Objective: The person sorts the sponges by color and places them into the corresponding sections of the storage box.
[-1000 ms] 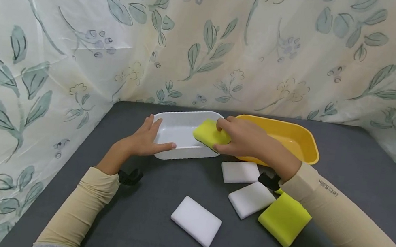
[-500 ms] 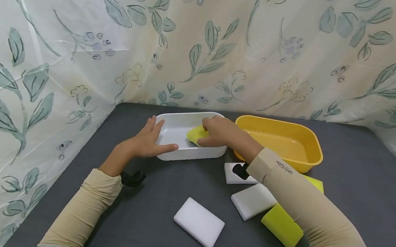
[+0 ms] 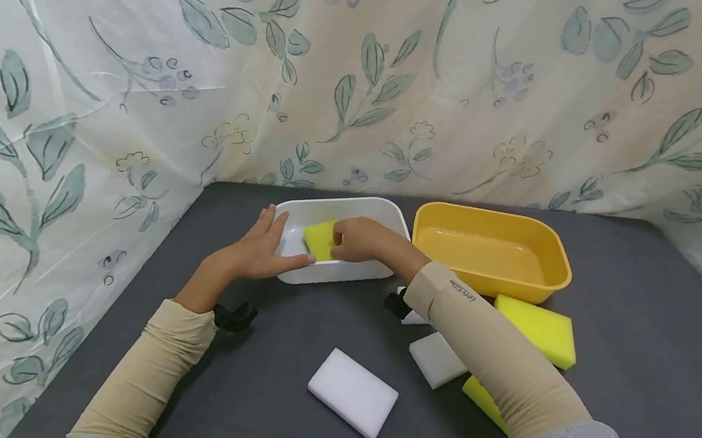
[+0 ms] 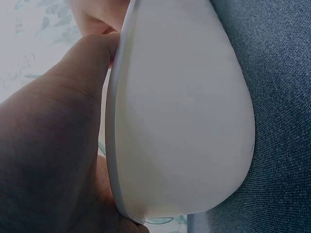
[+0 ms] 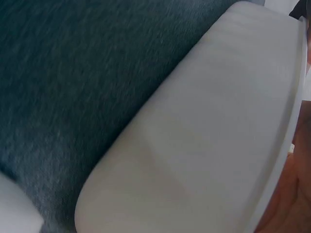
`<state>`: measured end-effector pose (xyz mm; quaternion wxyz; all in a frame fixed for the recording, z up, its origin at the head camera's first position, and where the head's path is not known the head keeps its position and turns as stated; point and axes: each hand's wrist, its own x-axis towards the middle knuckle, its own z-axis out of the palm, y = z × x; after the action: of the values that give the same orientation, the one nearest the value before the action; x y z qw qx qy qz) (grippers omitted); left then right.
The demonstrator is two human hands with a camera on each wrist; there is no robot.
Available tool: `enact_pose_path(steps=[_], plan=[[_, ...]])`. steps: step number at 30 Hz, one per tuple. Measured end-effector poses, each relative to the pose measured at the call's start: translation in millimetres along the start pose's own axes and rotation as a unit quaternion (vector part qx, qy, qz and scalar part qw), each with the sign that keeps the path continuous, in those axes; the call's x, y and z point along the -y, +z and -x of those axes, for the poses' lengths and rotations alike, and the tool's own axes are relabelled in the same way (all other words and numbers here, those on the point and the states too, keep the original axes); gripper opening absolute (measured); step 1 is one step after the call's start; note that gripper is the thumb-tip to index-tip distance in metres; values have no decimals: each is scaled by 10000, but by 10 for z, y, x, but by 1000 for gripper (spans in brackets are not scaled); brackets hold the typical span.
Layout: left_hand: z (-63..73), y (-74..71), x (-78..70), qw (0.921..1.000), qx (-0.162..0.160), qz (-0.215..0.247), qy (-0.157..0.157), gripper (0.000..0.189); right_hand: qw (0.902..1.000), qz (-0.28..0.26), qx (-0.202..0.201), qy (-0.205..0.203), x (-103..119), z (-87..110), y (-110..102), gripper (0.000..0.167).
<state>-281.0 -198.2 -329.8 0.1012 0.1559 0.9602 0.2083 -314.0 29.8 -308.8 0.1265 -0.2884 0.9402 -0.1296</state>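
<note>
In the head view my right hand (image 3: 361, 240) reaches into the white plastic tray (image 3: 344, 275) and grips a yellow sponge (image 3: 319, 238) low inside it. Part of the sponge is covered by the fingers. At the tray's left end, my left hand (image 3: 256, 248) rests on the rim, fingers spread and thumb lying over the front edge. The left wrist view has the tray's outer wall (image 4: 184, 107) close up, with the left hand (image 4: 68, 107) along its rim. From the right wrist, only the tray's side and a bit of the right hand (image 5: 291, 194) show; the sponge is hidden there.
A yellow tray (image 3: 481, 276) stands right of the white one. Before it lie a yellow sponge (image 3: 540, 329) and another yellow sponge (image 3: 485, 402) partly under the right arm. White sponges (image 3: 353, 394) lie on the dark tabletop (image 3: 253, 396), some partly covered by that arm.
My right hand has carried the yellow sponge leftward, from the white tray's right rim down into its middle. The left hand stays on the tray's left end.
</note>
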Motion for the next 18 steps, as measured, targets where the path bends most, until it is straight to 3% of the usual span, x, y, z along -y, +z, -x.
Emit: enact_pose_path(steps=[6, 12, 15, 18], plan=[[29, -8, 7, 10000, 60, -6, 27, 120, 9968, -540, 340, -473, 46, -55, 21, 39], [47, 1, -7, 9999, 73, 17, 86, 118, 9881, -1148, 799, -643, 45, 16, 38, 47], [54, 1, 1, 9999, 107, 74, 81, 118, 9861, -1199, 855, -764, 22, 98, 2, 47], [64, -7, -1, 9998, 163, 126, 45, 119, 9896, -909, 705, -859, -27, 267, -98, 47]])
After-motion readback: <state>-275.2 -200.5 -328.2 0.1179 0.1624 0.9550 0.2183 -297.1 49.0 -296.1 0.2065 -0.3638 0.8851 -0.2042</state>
